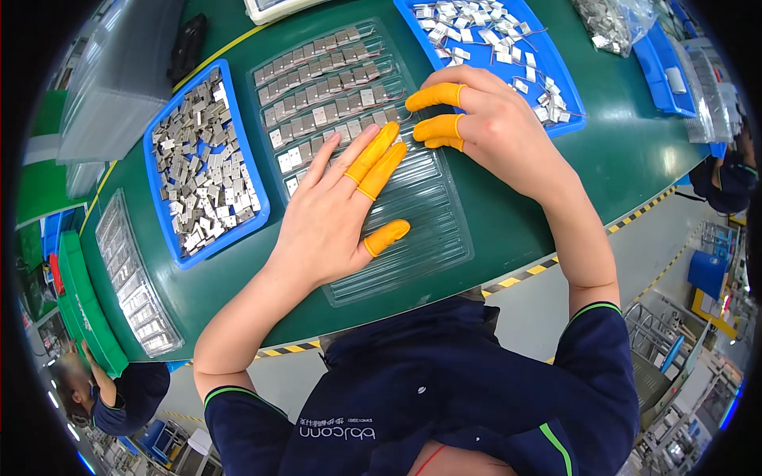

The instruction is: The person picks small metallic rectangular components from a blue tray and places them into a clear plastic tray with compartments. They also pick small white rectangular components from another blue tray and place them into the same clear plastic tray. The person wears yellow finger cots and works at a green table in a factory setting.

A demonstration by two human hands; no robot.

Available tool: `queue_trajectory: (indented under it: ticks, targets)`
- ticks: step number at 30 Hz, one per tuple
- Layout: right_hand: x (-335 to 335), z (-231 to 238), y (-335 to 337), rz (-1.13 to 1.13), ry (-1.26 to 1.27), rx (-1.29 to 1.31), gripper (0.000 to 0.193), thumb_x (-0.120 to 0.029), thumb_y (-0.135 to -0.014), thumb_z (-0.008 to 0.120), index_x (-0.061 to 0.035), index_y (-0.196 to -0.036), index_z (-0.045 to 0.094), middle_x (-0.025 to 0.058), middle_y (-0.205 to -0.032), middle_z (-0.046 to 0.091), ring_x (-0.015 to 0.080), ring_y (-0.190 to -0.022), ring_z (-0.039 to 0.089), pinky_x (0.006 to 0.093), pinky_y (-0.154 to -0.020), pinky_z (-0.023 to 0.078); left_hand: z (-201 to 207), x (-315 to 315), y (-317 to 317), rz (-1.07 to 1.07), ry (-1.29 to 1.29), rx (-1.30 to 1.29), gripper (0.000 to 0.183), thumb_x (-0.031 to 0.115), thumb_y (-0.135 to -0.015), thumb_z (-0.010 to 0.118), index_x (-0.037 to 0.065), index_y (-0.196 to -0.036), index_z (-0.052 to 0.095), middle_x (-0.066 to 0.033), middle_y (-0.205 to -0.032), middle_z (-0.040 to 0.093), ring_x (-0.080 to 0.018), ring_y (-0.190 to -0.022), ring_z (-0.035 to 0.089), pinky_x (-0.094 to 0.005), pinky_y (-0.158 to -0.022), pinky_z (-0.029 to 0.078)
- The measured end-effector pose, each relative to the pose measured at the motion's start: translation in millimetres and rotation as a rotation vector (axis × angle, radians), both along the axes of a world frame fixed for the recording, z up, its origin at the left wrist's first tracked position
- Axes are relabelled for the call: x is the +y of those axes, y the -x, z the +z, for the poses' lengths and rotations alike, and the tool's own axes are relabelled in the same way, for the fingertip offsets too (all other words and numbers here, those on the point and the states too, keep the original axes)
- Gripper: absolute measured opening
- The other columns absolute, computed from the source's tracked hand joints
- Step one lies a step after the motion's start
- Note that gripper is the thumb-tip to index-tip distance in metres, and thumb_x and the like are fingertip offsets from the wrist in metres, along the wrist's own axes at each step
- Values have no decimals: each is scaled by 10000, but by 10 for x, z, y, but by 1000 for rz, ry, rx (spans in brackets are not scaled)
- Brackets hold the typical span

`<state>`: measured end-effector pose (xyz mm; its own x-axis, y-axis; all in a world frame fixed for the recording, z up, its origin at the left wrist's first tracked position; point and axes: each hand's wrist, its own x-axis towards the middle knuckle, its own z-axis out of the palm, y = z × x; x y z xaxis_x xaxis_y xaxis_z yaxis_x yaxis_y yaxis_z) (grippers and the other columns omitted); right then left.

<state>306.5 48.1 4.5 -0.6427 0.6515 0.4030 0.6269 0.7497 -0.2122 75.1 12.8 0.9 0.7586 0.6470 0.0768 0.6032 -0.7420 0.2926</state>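
Observation:
A clear plastic tray (413,230) with ridged slots lies before me, its upper rows filled with small silvery metal blocks (337,81) that have thin wires at their right ends. My left hand (321,210) is open over the tray's left part, fingers stretched out, the fingertips by the lowest filled row. Yellow finger cots cover its thumb and two fingers. At the tray's right edge, my right hand (500,127) has its yellow-cotted fingers bent and closed together near the wire ends. Whatever sits between those fingertips is hidden.
Left of the tray, a blue bin (258,202) holds many loose metal blocks. Another blue bin (567,79) with white wired parts stands behind my right hand. A second clear tray (135,278) lies far left, near a green bin (89,317). Other people are at both sides.

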Motion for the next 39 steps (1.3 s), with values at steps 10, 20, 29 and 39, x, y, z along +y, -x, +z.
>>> queue_trajectory:
  ticks: [10, 20, 29, 39]
  targets:
    - [48, 10, -57, -54, 36, 171, 128, -102, -674, 698, -56, -793, 684, 32, -916, 641, 205, -915, 577, 313, -790, 482, -10, -9, -16, 7, 15, 18, 650, 434, -831, 503, 24, -1323, 394, -172, -1359, 394, -283, -1334, 277, -465, -1106, 139]
    - [86, 22, -153, -114, 88, 192, 127, -119, -724, 687, -49, -829, 669, 48, -908, 644, 234, -878, 583, 324, -778, 481, 13, -23, -25, 7, 7, 54, 672, 442, -823, 525, 10, -1320, 391, -161, -1361, 394, -275, -1341, 260, -461, -1112, 129]
    - [92, 10, -176, -108, 111, 210, 123, -110, -733, 682, -43, -833, 662, 60, -916, 644, 244, -876, 586, 328, -781, 477, 17, -44, -40, 19, -9, 49, 685, 442, -812, 540, 14, -1324, 387, -160, -1364, 392, -272, -1346, 250, -456, -1114, 131]
    - [84, 46, -179, -132, 137, 255, 123, -110, -750, 666, -44, -853, 661, 52, -946, 646, 248, -914, 577, 343, -831, 461, 264, 132, 228, 189, -140, -303, 606, 480, -922, 317, 50, -1345, 370, -162, -1384, 359, -338, -1331, 253, -505, -1087, 126]
